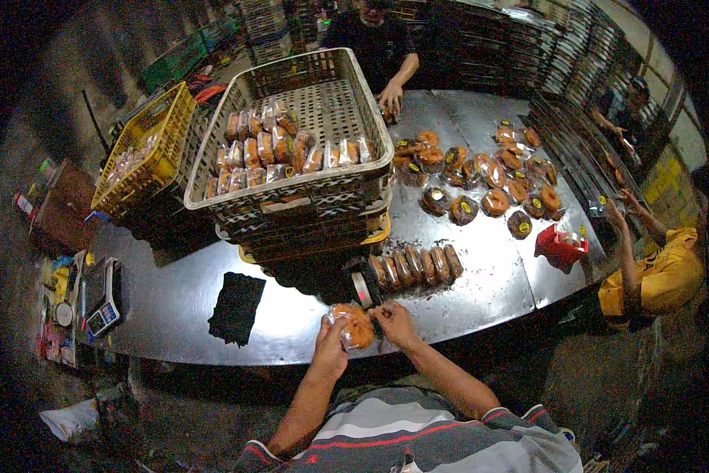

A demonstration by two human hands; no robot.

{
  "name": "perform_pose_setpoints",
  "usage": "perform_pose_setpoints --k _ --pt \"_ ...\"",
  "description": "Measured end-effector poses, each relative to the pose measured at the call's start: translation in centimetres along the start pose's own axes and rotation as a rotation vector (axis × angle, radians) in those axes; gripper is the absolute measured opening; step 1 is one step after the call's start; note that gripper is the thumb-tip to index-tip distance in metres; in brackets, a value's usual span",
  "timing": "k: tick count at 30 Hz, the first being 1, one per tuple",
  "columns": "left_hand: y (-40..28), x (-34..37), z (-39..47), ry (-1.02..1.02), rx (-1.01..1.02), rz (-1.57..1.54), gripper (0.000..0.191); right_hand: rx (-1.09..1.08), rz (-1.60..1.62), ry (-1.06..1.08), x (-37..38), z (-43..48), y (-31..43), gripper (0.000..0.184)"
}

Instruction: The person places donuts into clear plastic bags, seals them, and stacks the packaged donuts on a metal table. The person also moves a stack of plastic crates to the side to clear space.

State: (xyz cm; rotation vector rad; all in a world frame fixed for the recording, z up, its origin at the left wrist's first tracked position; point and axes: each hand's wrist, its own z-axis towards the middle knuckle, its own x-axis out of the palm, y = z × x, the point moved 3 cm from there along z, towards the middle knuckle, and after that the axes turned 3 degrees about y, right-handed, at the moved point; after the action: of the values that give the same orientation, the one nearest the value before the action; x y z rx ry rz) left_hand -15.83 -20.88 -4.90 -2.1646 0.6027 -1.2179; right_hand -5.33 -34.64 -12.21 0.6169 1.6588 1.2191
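My left hand [331, 349] holds a ring-shaped pastry in clear film [354, 327] over the front edge of the metal table [307, 340]. Close on its right, my right hand [392, 321] has its fingers pinched by a dark tape or bag-sealing dispenser [360, 285]; whether something thin is between them cannot be made out. Behind that hand, a row of wrapped pastries [416, 266] stands on edge. Several more wrapped pastries [496, 201] lie loose at the back right, some with yellow stickers.
Stacked plastic crates [289, 201] rise behind my hands, the top one partly filled with wrapped pastries. A yellow crate [141, 159], black cloth [236, 307] and scale [101, 301] are leftward. A red tape dispenser [560, 247] stands right. Co-workers are at the back and right.
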Motion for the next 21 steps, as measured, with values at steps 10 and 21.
perform_pose_setpoints --k 10,21 --pt "-1.0 0.7 0.9 0.216 0.001 0.103 0.054 0.006 -0.373 0.258 -6.8 -1.8 -1.0 0.030" --pt "2.9 7.7 2.1 0.449 -0.178 0.577 0.067 0.300 -0.206 0.458 -13.7 -0.6 8.0 0.055"
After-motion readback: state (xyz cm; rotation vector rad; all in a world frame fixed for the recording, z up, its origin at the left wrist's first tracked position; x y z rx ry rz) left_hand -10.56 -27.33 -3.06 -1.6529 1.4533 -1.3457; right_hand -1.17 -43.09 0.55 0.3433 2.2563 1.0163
